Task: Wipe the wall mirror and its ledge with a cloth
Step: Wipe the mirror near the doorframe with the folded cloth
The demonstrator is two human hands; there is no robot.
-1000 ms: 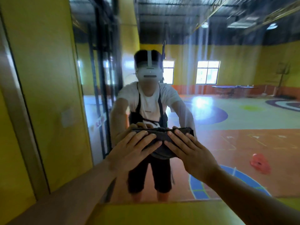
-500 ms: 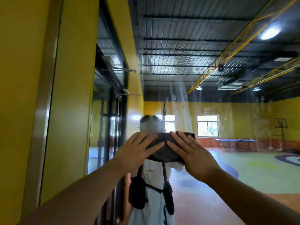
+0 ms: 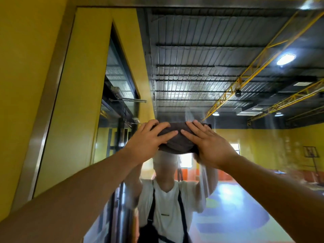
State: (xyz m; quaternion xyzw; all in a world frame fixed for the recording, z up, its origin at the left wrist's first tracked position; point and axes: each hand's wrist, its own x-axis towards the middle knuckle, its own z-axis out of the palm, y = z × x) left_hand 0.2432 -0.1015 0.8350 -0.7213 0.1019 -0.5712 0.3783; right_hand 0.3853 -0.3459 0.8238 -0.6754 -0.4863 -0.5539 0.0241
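A large wall mirror [image 3: 228, 76] fills most of the head view, reflecting a dark ceiling, yellow walls and a person in a white shirt. A folded dark grey cloth [image 3: 177, 139] is pressed flat against the glass at mid height. My left hand [image 3: 149, 141] lies on the cloth's left part with fingers spread. My right hand [image 3: 208, 144] presses its right part the same way. Wet streaks show on the glass above and to the right of the cloth. The ledge is out of view.
A metal frame [image 3: 47, 102] runs along the mirror's left side and top edge. A yellow wall [image 3: 19, 58] lies left of the frame.
Both hands have slid the cloth up the mirror, from the reflected person's waist to above the head. My view has tilted up, and the ledge has dropped out of sight.
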